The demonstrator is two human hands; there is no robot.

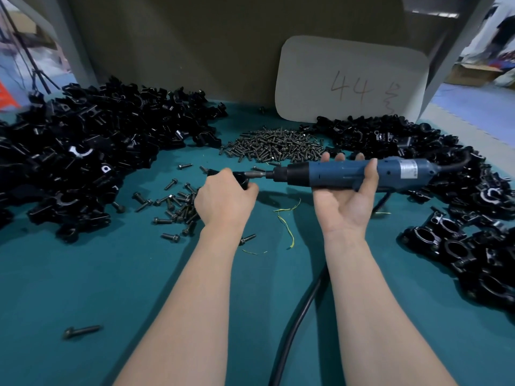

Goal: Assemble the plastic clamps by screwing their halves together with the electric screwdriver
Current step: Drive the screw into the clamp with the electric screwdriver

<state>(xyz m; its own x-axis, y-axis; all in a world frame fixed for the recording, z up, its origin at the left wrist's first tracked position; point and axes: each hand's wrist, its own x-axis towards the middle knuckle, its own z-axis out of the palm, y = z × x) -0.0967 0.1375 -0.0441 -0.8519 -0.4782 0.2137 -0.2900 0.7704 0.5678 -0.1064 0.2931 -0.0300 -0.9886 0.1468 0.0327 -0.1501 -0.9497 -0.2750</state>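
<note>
My left hand [224,199] grips a black plastic clamp [242,178] above the green table; most of the clamp is hidden by my fingers. My right hand [347,196] holds the blue electric screwdriver [345,174] lying across its palm, thumb and fingers curled round the body. The screwdriver points left and its bit [257,175] meets the clamp. A heap of dark screws [276,146] lies just behind the hands. Loose screws [178,207] are scattered left of my left hand.
A big heap of black clamp halves [83,151] fills the left side. More halves [390,137] lie at the back right, and assembled clamps [473,257] at the right. A white card marked 44 [351,82] leans on the back wall. The tool's black cable [301,310] runs between my arms.
</note>
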